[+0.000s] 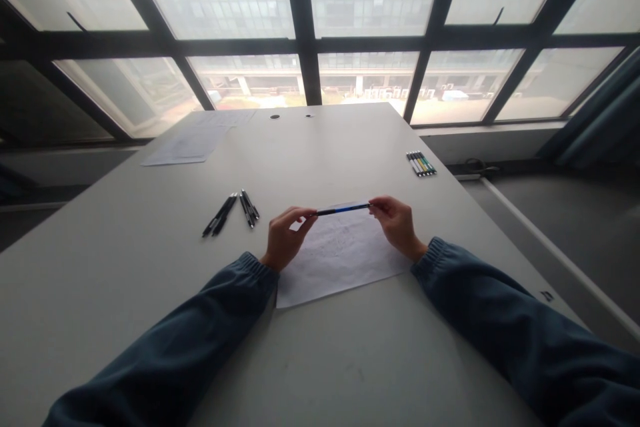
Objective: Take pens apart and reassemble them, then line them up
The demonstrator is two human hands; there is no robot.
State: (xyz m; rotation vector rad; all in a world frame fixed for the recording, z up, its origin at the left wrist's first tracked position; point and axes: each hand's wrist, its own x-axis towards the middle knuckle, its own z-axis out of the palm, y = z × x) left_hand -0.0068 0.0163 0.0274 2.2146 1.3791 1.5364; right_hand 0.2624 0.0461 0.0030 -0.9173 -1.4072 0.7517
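Forearms in dark blue sleeves reach in from the bottom corners and converge over the grey table [350, 360], each wrist bent slightly inward so the two hands face one another. The left hand [285, 238] is curled, its thumb and fingertips pinching the left end of a pen [343, 209]; the right hand [399, 221] mirrors it, fingers bunched and pinching the right end. Between them the pen, dark at the left and blue along the middle, is held just above a sheet of paper [340, 263] that lies flat on the table before the person. Its long axis runs almost straight left to right across the view, the right end a little higher in the picture than the left; which end is the tip cannot be told. To the left of the left hand, well apart from it, lie four black pens [231, 211] in two loose pairs. Near the table's right edge sits a tight row of pens [421, 163], and some papers [193, 140] lie toward the far left corner.
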